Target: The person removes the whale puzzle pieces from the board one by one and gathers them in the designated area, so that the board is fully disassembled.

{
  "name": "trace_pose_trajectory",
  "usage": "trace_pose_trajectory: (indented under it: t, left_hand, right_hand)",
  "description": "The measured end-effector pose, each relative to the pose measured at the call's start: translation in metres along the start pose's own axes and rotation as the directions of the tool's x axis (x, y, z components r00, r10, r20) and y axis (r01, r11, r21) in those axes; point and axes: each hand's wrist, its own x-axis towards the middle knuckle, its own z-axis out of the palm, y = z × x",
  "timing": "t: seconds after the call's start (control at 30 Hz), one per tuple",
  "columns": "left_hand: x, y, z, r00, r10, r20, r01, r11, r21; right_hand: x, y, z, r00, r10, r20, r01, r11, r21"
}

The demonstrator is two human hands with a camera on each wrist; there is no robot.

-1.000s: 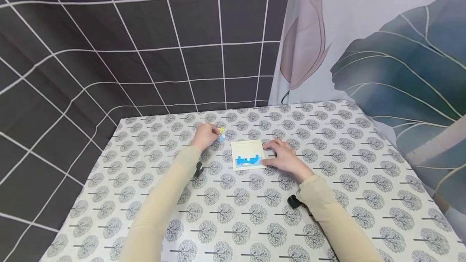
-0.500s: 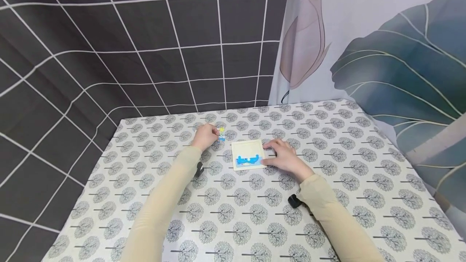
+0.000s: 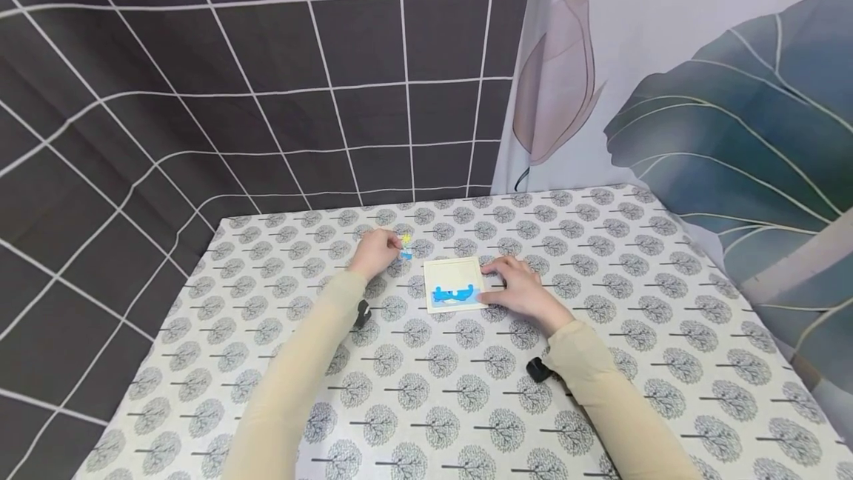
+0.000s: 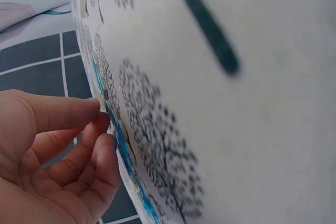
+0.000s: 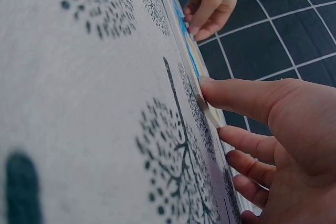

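Note:
A cream square puzzle tray [image 3: 453,270] lies on the tablecloth in the head view, with blue pieces [image 3: 453,293] fitted along its near side. My right hand [image 3: 516,287] grips the tray's right edge, thumb at the near corner and fingers farther up the side. To the left of the tray, my left hand [image 3: 377,250] pinches at a small blue-and-white puzzle piece [image 3: 406,255] with thumb and fingertips. A yellow sun-like shape [image 3: 406,238] shows just beyond that piece. In the left wrist view the hand's [image 4: 63,150] fingertips meet at a thin blue edge [image 4: 123,145], seen almost edge-on.
The table is covered by a white cloth [image 3: 413,391] printed with grey trees. A dark gridded curtain [image 3: 360,117] hangs behind it and to the left. At the right hangs a pale curtain [image 3: 593,147] with a flower and leaf print.
The small blue piece has tilted slightly at the left fingertips. Both hands stay almost where they were, and the tray has not moved.

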Motion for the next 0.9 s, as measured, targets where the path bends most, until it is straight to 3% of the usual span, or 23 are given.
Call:
trace_pose_trajectory:
  t: [0.23, 0.43, 0.9]
  left_hand:
    - [-0.002, 0.001, -0.003, 0.997, 0.072, 0.039, -0.074, 0.997, 0.029]
    - [-0.008, 0.013, -0.002, 0.979, 0.162, 0.120, -0.170, 0.984, 0.058]
    - [-0.030, 0.031, 0.014, 0.944, 0.257, 0.206, -0.273, 0.961, 0.054]
  right_hand:
    - [0.001, 0.001, 0.000, 1.000, -0.003, 0.007, 0.003, 1.000, 0.002]
    - [0.000, 0.000, -0.002, 1.000, 0.005, 0.009, -0.005, 1.000, 0.009]
    - [0.002, 0.001, 0.000, 1.000, 0.012, 0.005, -0.012, 1.000, -0.008]
